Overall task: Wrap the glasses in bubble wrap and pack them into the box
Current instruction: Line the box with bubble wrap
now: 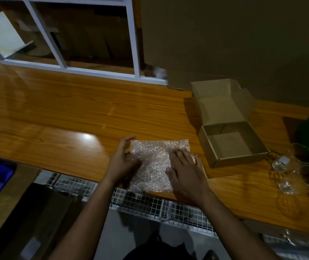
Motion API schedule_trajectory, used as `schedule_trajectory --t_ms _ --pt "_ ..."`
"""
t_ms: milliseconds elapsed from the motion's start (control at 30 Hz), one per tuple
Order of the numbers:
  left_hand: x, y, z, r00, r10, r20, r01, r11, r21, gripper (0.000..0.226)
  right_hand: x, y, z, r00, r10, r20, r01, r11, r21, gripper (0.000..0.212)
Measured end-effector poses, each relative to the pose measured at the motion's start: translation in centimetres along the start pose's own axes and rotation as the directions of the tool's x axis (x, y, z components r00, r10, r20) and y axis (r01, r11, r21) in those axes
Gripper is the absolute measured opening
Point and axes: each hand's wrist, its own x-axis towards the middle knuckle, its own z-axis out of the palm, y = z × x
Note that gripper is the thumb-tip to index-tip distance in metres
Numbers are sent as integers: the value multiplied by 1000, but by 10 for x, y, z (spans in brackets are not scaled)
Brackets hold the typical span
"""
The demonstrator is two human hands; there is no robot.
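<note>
Dim light falls on a wooden table (56,109) where bubble wrap (155,162) lies flat; the right hand (185,175) presses it, the left hand (123,162) rests loosely curled at its edge. Right of them: open box (232,145), blurred glasses (296,169).

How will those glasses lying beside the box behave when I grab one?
The two glasses lie on their sides on the table, right of the open box, so a nudge would probably roll them. Clear, smooth glass likely means a slippery grip and breakage if dropped. The near one sits close to the edge.
</note>
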Motion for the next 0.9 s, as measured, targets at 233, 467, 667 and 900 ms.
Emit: schedule_trajectory --t_ms 233,467,667,900 --pt "-19 38 0 941 288 175 -309 945 107 47 5 18 0 982 171 -78 -83 766 638 85" --pt "-51 104 1 911 319 261 -259 936 -237 41 19 5 -44 964 -38 262 -264 -52 963 94" --pt "-50 112 12 938 302 172 -246 927 -284 38 11 19 -62 977 17 212 -191 -360 913 89" --pt "-19 88 71 951 205 229 -177 974 -138 51 -26 117 -122 914 368 174 -278 251 927 30"
